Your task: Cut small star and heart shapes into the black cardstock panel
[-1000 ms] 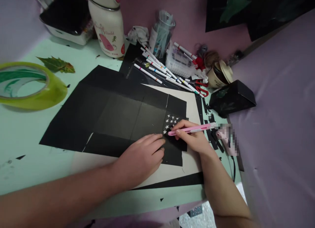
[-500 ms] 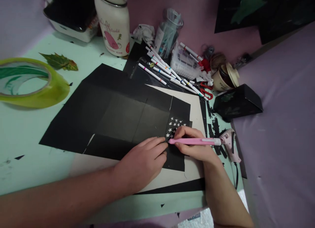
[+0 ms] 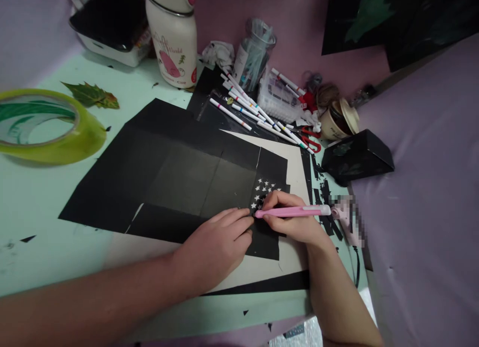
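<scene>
A large black sheet of folded card lies on the desk, with several small white star shapes near its right end. My left hand rests on the card's lower edge with the fingers stretched out, holding nothing. In a pinch, my right hand grips a slim pink pen-style craft knife. The knife lies nearly level, its tip against the card just beside my left fingertips and below the stars. My right fingers cover part of the star pattern.
White paper lies under the card. Markers, red-handled scissors, a glass jar and a white bottle stand or lie behind. Yellow tape is left; a black box, paper scraps and a pink corded device are right.
The view has shifted slightly. Both hands keep nearly the same places on the card, and the pink craft knife stays in my right hand with its tip by the stars.
</scene>
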A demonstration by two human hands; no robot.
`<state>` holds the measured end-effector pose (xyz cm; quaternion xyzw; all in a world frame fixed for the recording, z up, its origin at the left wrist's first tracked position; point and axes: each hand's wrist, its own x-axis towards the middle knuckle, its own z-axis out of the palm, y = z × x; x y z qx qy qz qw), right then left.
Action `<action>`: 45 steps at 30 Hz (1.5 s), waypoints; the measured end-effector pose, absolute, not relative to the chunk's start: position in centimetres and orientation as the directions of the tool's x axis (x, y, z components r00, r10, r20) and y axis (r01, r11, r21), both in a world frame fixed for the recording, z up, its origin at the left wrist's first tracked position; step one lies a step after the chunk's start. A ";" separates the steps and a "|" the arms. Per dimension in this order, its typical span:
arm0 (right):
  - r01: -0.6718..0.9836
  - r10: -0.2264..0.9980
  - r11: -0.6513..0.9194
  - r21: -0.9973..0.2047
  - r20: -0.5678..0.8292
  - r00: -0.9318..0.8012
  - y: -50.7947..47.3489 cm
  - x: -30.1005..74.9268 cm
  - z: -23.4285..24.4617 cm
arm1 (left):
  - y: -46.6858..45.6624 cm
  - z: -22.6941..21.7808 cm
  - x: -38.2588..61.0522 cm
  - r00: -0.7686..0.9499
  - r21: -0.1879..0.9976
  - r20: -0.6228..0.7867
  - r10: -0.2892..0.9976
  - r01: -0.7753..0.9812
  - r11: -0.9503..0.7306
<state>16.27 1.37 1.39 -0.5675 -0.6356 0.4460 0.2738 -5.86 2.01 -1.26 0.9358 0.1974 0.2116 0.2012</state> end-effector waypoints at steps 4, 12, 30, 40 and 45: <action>0.460 0.970 -0.044 -0.887 -0.149 -0.193 1.5 16.3 1.2 | 2.0 -1.2 -5.9 0.830 0.463 0.321 0.456 0.282 -0.840; 0.514 0.977 -0.005 -0.858 -0.112 -0.179 1.5 16.1 1.3 | 2.0 -1.3 -5.9 0.823 0.464 0.335 0.459 0.280 -0.841; 0.583 0.955 0.223 -0.781 0.054 -0.293 0.9 17.0 0.1 | 2.0 -1.1 -6.0 0.832 0.427 0.325 0.449 0.295 -0.855; 0.633 0.961 0.258 -0.730 0.129 -0.244 -0.3 16.1 0.1 | 2.0 -1.2 -6.0 0.824 0.448 0.335 0.456 0.287 -0.847; 0.632 0.952 0.307 -0.711 0.236 -0.197 -1.2 15.4 -0.6 | 2.0 -1.2 -6.0 0.827 0.443 0.328 0.457 0.292 -0.848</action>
